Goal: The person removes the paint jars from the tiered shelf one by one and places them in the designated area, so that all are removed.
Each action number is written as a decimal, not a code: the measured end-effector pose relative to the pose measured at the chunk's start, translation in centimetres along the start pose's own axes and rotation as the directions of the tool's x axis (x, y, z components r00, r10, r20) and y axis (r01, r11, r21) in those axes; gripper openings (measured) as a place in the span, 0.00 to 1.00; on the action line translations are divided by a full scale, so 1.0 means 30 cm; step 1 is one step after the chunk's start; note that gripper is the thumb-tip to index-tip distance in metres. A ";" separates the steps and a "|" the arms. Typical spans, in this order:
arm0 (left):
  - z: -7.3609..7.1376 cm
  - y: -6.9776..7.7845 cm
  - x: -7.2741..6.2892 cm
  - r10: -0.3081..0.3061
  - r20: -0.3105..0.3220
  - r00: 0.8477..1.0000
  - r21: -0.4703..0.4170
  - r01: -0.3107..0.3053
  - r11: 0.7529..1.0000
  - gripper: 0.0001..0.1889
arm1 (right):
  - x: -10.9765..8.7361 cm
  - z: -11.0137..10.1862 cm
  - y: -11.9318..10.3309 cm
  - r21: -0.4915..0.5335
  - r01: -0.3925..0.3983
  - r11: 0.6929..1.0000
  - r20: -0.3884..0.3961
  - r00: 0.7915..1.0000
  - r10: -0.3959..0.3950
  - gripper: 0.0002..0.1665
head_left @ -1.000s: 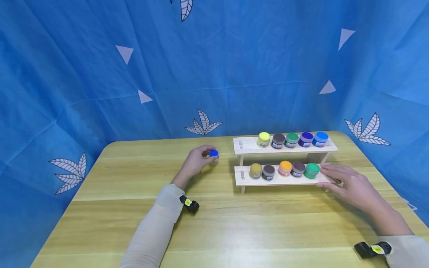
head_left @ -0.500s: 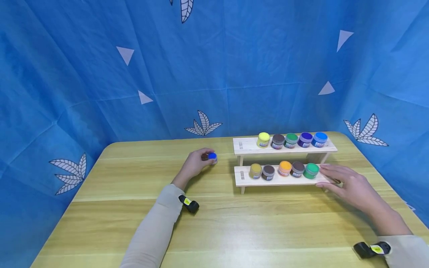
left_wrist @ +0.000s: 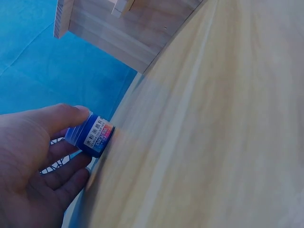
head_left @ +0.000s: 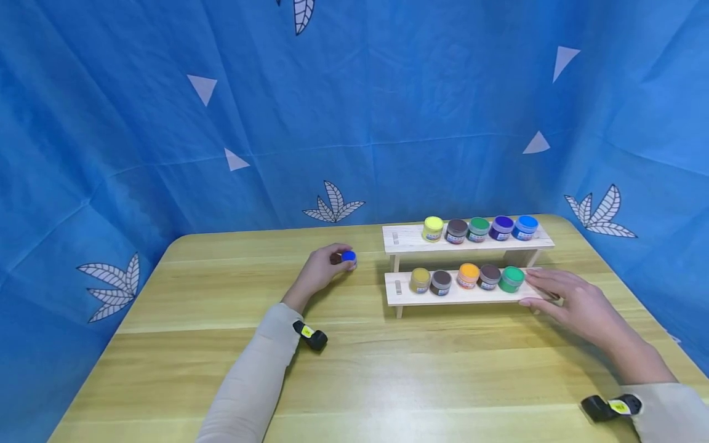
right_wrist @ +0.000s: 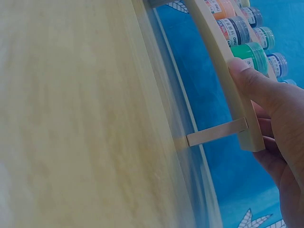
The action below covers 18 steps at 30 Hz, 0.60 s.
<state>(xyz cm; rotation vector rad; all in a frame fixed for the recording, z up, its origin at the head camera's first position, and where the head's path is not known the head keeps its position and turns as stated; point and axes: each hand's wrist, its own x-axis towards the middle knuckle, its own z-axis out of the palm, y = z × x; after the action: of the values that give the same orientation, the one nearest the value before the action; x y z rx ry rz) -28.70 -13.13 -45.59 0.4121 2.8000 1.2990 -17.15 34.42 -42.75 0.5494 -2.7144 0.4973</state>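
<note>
My left hand [head_left: 320,271] pinches a small blue paint jar [head_left: 348,258] at its lid, left of the wooden two-tier rack [head_left: 396,295]. In the left wrist view the jar [left_wrist: 93,135] has a printed label; its base is at the table surface. With my right hand [head_left: 581,306] I grip the right end of the rack's lower shelf. The right wrist view shows the thumb on the shelf's front edge, beside a green jar [right_wrist: 249,57], and fingers behind the shelf. That green jar [head_left: 512,279] stands last in the lower row.
On the lower shelf also stand ochre [head_left: 420,280], orange [head_left: 468,276] and dark brown jars [head_left: 440,282]. Yellow [head_left: 432,229], dark, green, purple [head_left: 501,227] and blue jars [head_left: 525,227] line the upper shelf. A blue curtain [head_left: 288,111] hangs behind the wooden table [head_left: 354,369].
The left hand has brought the blue jar slightly lower and to the left. My right hand keeps its hold on the shelf's end. The head view has shifted a little.
</note>
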 end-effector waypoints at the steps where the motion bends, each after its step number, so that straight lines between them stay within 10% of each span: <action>1: -0.001 0.001 -0.001 0.000 0.001 1.000 -0.001 0.000 1.000 0.25 | 0.001 0.000 0.000 -0.001 -0.001 1.000 0.001 1.000 0.001 0.36; 11: -0.023 0.036 0.002 0.006 -0.024 1.000 -0.006 -0.006 1.000 0.27 | 0.002 0.006 0.005 -0.007 0.012 1.000 -0.018 1.000 -0.012 0.35; 18: -0.054 0.129 -0.014 0.116 -0.059 0.992 0.044 -0.114 0.993 0.26 | 0.001 0.010 0.006 0.000 0.007 1.000 -0.009 1.000 -0.007 0.36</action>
<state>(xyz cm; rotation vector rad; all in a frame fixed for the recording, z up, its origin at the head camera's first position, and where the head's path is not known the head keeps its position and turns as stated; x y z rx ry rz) -27.64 -12.06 -41.64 0.5526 2.8965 1.2993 -17.33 34.44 -43.05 0.5548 -2.7035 0.4968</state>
